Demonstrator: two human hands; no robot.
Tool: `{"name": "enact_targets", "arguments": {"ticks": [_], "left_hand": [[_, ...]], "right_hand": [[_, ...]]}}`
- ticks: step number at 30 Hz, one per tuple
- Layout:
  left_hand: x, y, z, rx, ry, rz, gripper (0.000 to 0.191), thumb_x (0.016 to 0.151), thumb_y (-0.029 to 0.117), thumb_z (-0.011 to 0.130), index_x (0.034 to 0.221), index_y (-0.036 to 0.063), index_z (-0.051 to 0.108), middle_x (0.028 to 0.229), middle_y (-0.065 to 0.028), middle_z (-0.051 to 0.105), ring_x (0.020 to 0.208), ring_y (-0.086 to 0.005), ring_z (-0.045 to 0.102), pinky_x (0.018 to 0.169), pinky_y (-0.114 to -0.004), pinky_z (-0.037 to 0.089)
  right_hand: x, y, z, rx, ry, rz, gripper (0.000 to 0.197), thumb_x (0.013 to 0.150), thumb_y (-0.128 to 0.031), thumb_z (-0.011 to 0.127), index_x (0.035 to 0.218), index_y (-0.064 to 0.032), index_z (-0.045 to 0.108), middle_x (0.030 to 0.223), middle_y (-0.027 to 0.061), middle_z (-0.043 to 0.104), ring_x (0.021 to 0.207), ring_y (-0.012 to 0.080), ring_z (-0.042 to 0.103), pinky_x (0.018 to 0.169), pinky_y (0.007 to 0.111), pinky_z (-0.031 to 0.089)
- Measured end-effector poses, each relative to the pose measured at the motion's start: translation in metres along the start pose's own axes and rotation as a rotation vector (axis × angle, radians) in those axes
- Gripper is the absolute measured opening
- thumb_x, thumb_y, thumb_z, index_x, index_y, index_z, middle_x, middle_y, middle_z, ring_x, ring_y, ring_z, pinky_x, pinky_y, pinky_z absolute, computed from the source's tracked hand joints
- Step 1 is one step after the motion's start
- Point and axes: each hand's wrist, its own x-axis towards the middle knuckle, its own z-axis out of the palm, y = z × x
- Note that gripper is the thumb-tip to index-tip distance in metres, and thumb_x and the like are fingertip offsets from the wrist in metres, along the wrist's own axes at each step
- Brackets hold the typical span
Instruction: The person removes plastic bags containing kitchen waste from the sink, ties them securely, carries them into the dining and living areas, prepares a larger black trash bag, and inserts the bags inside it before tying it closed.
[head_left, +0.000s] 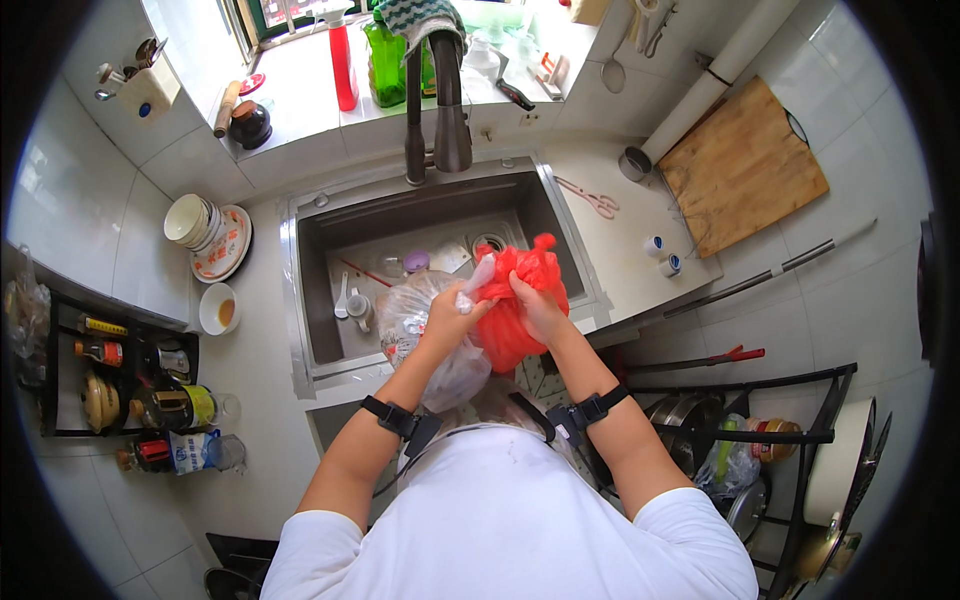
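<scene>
My left hand (448, 319) grips the gathered neck of a translucent plastic bag (416, 300), which bulges over the near edge of the sink. What fills that bag is hard to make out. Right beside it, my right hand (538, 309) holds a red plastic bag (514, 330) by its bunched upper part. The left fingertips touch the red bag too. Both bags hang in front of my body, partly over the sink (352, 225). In the basin lie a white spoon (342, 296), a small white pitcher-like container (361, 310) and a purple lid (416, 261).
A dark faucet (452, 142) rises behind the sink. Pink-handled scissors (592, 199) lie on the right counter, near a wooden cutting board (742, 169) leaning on the wall. To the left stand stacked bowls (191, 221) and a bowl with brown liquid (220, 309). A black pot rack (750, 435) is at right.
</scene>
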Motion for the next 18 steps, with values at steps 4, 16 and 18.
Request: {"name": "enact_targets", "arguments": {"ticks": [4,16,18], "left_hand": [[-0.009,0.000,-0.005,-0.059,-0.105,0.007,0.024,0.075,0.005,0.063,0.099,0.0011,0.060,0.087,-0.0034,0.062,0.075,-0.0070,0.055,0.065,-0.022,0.046],[-0.006,0.009,-0.006,-0.045,-0.088,0.044,0.020,0.074,0.003,0.060,0.094,0.0001,0.060,0.078,-0.0018,0.062,0.069,-0.0068,0.055,0.062,-0.023,0.045],[-0.005,0.010,-0.008,-0.069,-0.083,0.017,0.019,0.073,0.003,0.060,0.091,-0.0002,0.060,0.077,-0.0029,0.062,0.070,-0.0080,0.055,0.064,-0.024,0.045]], "right_hand": [[-0.004,-0.007,0.005,0.064,-0.086,0.143,0.030,0.092,-0.027,0.044,0.104,-0.0005,0.053,0.106,0.0091,0.057,0.102,0.0210,0.051,0.091,0.034,0.038],[-0.002,-0.003,-0.018,-0.507,-0.158,-0.054,0.023,0.089,-0.016,0.047,0.106,-0.0035,0.055,0.108,0.0069,0.055,0.101,0.0169,0.050,0.089,0.030,0.039],[-0.004,-0.006,-0.019,-0.394,-0.158,-0.053,0.023,0.087,-0.016,0.050,0.106,-0.0033,0.055,0.108,0.0064,0.055,0.101,0.0160,0.050,0.088,0.030,0.040]]}}
